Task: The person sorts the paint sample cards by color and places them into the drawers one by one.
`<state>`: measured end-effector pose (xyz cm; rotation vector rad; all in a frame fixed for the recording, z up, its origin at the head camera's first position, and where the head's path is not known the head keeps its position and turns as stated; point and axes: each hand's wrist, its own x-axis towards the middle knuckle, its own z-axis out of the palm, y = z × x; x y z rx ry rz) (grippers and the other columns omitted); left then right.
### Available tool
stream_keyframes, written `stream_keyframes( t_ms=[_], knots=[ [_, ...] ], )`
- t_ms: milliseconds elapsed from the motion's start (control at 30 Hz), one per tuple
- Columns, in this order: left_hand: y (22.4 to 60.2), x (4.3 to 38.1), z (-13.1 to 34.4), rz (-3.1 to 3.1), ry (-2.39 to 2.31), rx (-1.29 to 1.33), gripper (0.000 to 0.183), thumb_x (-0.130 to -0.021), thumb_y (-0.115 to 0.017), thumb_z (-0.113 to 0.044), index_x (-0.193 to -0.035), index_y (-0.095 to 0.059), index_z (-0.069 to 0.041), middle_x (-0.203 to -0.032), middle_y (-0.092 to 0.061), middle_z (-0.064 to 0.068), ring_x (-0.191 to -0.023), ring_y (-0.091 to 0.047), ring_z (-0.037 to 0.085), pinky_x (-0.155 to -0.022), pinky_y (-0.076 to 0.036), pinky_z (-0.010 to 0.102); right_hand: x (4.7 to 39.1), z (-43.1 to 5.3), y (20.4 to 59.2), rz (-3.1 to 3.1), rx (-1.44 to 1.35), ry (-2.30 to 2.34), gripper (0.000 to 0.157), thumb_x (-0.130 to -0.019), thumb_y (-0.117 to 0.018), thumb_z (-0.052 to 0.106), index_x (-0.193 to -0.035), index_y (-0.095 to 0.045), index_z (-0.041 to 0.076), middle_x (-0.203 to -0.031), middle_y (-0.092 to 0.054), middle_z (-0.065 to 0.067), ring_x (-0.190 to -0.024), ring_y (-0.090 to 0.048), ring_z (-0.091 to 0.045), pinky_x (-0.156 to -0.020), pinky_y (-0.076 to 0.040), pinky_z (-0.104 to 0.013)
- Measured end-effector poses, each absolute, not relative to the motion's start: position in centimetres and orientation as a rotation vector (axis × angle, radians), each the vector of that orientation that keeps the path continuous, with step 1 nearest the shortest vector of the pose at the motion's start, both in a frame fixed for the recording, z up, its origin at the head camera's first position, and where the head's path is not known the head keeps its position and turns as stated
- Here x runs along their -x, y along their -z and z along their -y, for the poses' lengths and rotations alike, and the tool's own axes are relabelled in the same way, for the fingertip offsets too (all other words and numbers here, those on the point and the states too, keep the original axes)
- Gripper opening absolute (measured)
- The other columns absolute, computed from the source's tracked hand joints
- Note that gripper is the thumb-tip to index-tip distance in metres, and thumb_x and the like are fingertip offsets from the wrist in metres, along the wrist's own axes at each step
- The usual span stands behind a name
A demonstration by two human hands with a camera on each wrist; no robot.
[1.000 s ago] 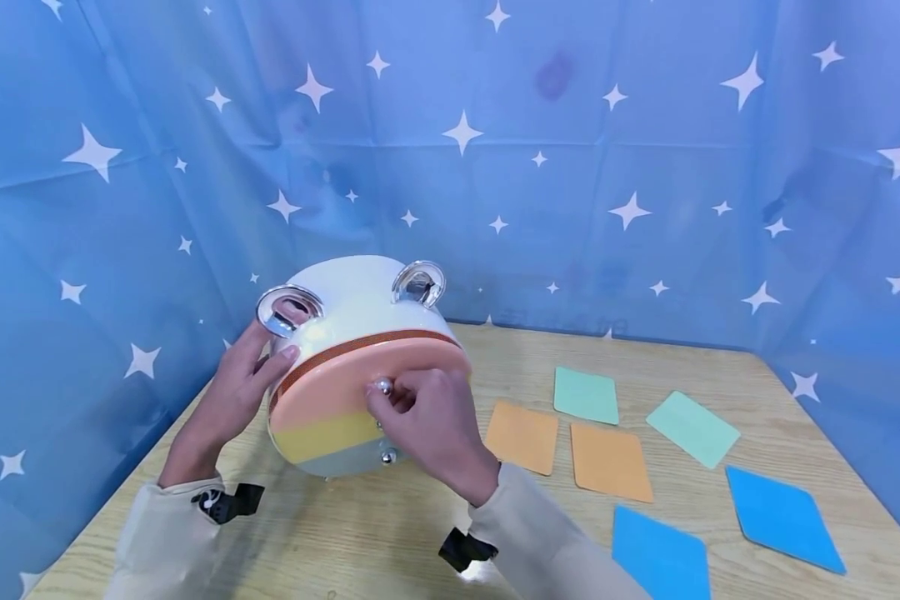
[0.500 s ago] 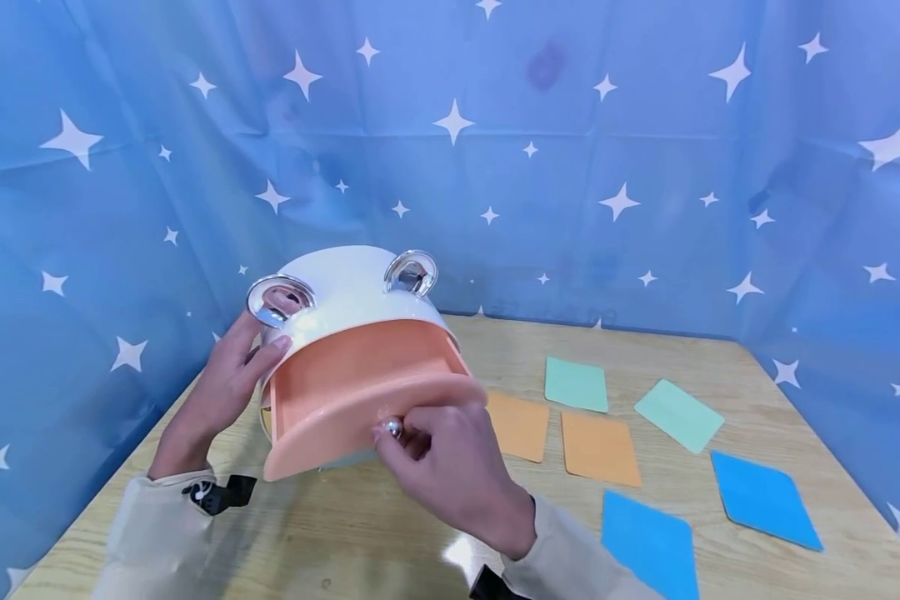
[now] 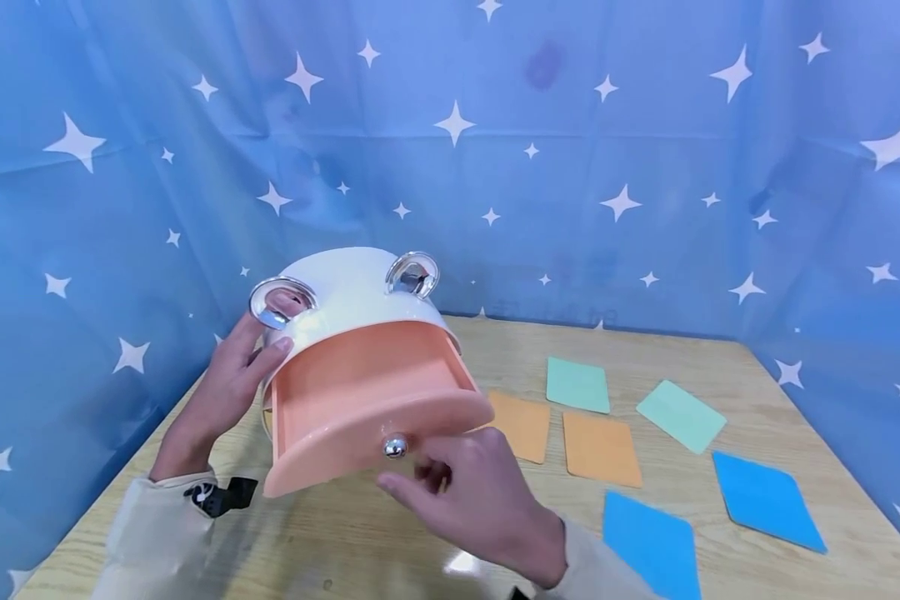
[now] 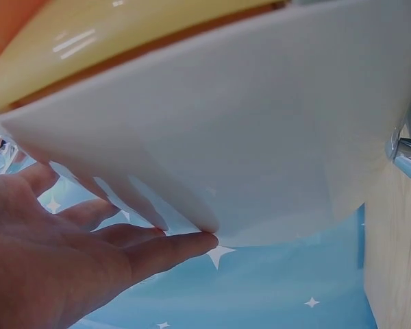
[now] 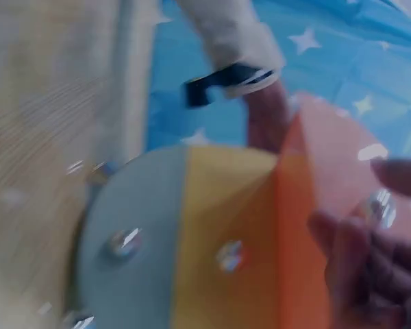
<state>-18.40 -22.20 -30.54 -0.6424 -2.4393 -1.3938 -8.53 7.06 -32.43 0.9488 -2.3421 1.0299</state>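
Observation:
A small rounded drawer cabinet [image 3: 348,283] with a white shell and two silver rings on top stands at the table's left. Its pink top drawer [image 3: 337,458] is pulled out, and nothing shows inside. On the drawer front is a round silver knob [image 3: 395,447]; my right hand [image 3: 483,493] is just right of it, fingers loosely bent, thumb apart. My left hand [image 3: 225,383] steadies the cabinet's left side. In the left wrist view its extended fingers lie along the white side wall [image 4: 240,137]. Below, the yellow drawer [image 5: 216,199] and grey-blue drawer [image 5: 140,199] are closed.
Pairs of green cards [image 3: 577,385], orange cards [image 3: 602,448] and blue cards [image 3: 768,502] lie flat on the wooden table [image 3: 390,550], right of the cabinet. Behind hangs a blue curtain [image 3: 510,258] with white stars.
The pink drawer has come out toward me, pulled by its knob. My right hand has since let go and moved slightly right and down. My left hand stays at the cabinet's side.

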Motion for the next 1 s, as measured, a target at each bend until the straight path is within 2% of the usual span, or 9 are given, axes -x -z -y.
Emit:
stream_keyframes(
  t_ms=[200, 300, 433, 567, 667, 800, 867, 933, 1000],
  knots=[
    [30.3, 18.8, 22.4, 2.468, 1.357, 0.663, 0.057, -0.104, -0.045, -0.024, -0.158, -0.028, -0.023, -0.156, -0.034, 0.013, -0.135, -0.042, 0.034, -0.104, -0.042, 0.068, 11.3, -12.5, 34.9, 2.458, -1.394, -0.862, 0.016, -0.091, -0.074, 0.026, -0.077, -0.067, 0.02, -0.068, -0.066, 0.013, -0.06, -0.048, 0.016, -0.058, -0.041, -0.002],
    [30.4, 18.9, 22.6, 2.471, 1.361, 0.66, 0.059, -0.104, -0.046, -0.025, -0.159, -0.025, -0.023, -0.157, -0.032, 0.013, -0.137, -0.04, 0.033, -0.105, -0.041, 0.069, 13.2, -15.1, 36.1, 2.638, -1.382, -0.813, 0.009, -0.087, -0.078, 0.022, -0.087, -0.072, 0.016, -0.076, -0.07, 0.009, -0.065, -0.056, 0.009, -0.062, -0.049, -0.01],
    [30.8, 18.8, 22.6, 2.451, 1.396, 0.653, 0.06, -0.103, -0.047, -0.024, -0.159, -0.026, -0.022, -0.158, -0.031, 0.015, -0.138, -0.038, 0.036, -0.105, -0.038, 0.072, 15.9, -17.9, 37.7, 2.915, -1.127, -0.605, 0.038, -0.08, -0.084, 0.026, -0.114, -0.071, 0.012, -0.108, -0.07, 0.0, -0.096, -0.065, -0.013, -0.08, -0.057, -0.032],
    [31.1, 18.5, 22.6, 2.444, 1.405, 0.644, 0.06, -0.103, -0.047, -0.022, -0.159, -0.027, -0.021, -0.158, -0.032, 0.015, -0.137, -0.039, 0.037, -0.104, -0.039, 0.072, 18.2, -19.0, 38.7, 3.064, -0.989, -0.428, 0.073, -0.074, -0.089, 0.028, -0.138, -0.057, 0.013, -0.136, -0.053, -0.013, -0.122, -0.051, -0.032, -0.088, -0.054, -0.046],
    [31.2, 18.5, 22.7, 2.447, 1.394, 0.639, 0.06, -0.103, -0.047, -0.022, -0.159, -0.026, -0.02, -0.158, -0.032, 0.016, -0.138, -0.039, 0.037, -0.104, -0.039, 0.071, 19.6, -18.7, 38.8, 3.171, -0.944, -0.406, 0.086, -0.071, -0.091, 0.027, -0.146, -0.05, 0.016, -0.149, -0.04, -0.02, -0.133, -0.041, -0.041, -0.088, -0.055, -0.05],
    [31.1, 18.6, 22.8, 2.445, 1.379, 0.63, 0.061, -0.103, -0.046, -0.023, -0.16, -0.024, -0.023, -0.159, -0.031, 0.013, -0.138, -0.039, 0.034, -0.105, -0.041, 0.069, 20.9, -17.6, 38.6, 3.319, -0.876, -0.319, 0.091, -0.069, -0.091, 0.023, -0.149, -0.047, 0.021, -0.158, -0.03, -0.022, -0.139, -0.037, -0.046, -0.087, -0.054, -0.056],
    [31.1, 18.6, 22.8, 2.45, 1.37, 0.625, 0.06, -0.103, -0.046, -0.023, -0.159, -0.025, -0.024, -0.159, -0.032, 0.012, -0.136, -0.041, 0.032, -0.106, -0.046, 0.058, 21.2, -17.1, 38.5, 3.376, -0.838, -0.258, 0.089, -0.068, -0.09, 0.022, -0.147, -0.05, 0.023, -0.158, -0.031, -0.021, -0.136, -0.04, -0.044, -0.085, -0.054, -0.056],
    [31.1, 18.6, 22.8, 2.453, 1.361, 0.625, 0.057, -0.104, -0.046, -0.024, -0.158, -0.028, -0.023, -0.157, -0.035, 0.011, -0.134, -0.044, 0.031, -0.104, -0.051, 0.039, 21.3, -16.7, 38.5, 3.411, -0.807, -0.201, 0.085, -0.066, -0.09, 0.021, -0.143, -0.053, 0.025, -0.155, -0.036, -0.019, -0.13, -0.044, -0.041, -0.083, -0.054, -0.055],
    [31.1, 18.6, 22.7, 2.45, 1.365, 0.627, 0.054, -0.103, -0.046, -0.024, -0.156, -0.031, -0.022, -0.155, -0.036, 0.011, -0.132, -0.045, 0.029, -0.099, -0.049, 0.02, 21.4, -16.6, 38.5, 3.422, -0.787, -0.162, 0.081, -0.065, -0.092, 0.022, -0.139, -0.057, 0.025, -0.15, -0.041, -0.017, -0.123, -0.047, -0.037, -0.082, -0.054, -0.053]
  ],
)
